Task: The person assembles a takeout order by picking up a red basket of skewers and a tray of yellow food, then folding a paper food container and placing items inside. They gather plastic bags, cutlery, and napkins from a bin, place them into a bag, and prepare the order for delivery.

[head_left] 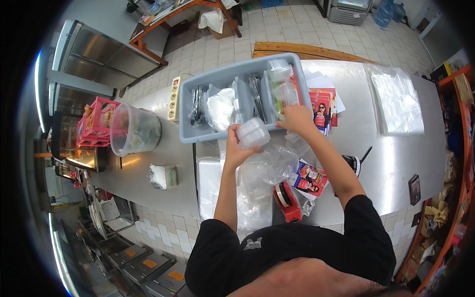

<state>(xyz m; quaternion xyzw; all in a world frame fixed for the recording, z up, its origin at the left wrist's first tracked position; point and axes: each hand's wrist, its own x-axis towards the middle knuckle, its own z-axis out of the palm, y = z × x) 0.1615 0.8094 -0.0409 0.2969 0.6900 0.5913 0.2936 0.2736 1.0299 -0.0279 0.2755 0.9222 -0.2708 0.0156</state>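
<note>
My left hand (241, 151) is closed around a nested stack of clear plastic tubs (253, 132), held just in front of the grey divided bin (205, 137). At the bin's right compartment, my right hand (297, 120) dips over the near rim with its fingers curled; what lies between them, if anything, is hidden. More clear plastic containers (280, 69) sit in that compartment. The other compartments hold black plastic cutlery (257, 101) and white packets or napkins (221, 109). Below my hands, clear plastic bags (255, 188) spread over the steel table (391, 163).
A red tape dispenser (288, 202) and printed leaflets (310, 178) lie near me. To the left stand a clear bucket (141, 129), a pink basket (99, 121), a small box of white sticks (164, 176) and a power strip (173, 99). Folded bags (398, 104) lie right.
</note>
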